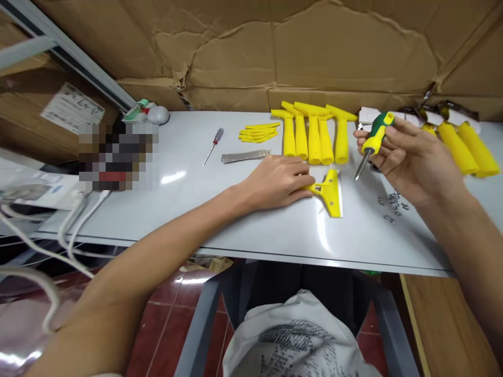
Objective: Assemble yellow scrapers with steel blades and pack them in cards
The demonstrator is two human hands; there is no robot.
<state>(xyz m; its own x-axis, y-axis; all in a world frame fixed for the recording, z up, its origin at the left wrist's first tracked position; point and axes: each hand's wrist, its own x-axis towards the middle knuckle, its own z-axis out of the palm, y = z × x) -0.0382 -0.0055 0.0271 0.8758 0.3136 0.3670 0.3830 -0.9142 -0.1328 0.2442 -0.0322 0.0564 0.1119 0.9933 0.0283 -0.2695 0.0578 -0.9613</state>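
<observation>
My left hand [281,181] is closed round the handle of a yellow scraper [333,193], which lies on the table with its blade edge facing right and two screws in its head. Raised over the table at the right, my right hand [412,152] holds a green and yellow screwdriver [378,135], its metal tip pointing down and left. Small screws [395,201] lie loose below that hand. Several yellow handles [313,139] stand in a row behind my left hand, beside a small pile of thin yellow strips [258,133].
A small screwdriver [214,145] and a stack of metal blades [245,156] lie left of centre. More yellow handles [467,149] are at the far right. Cardboard [236,52] lines the table's back edge. White cables [73,225] hang over the left side.
</observation>
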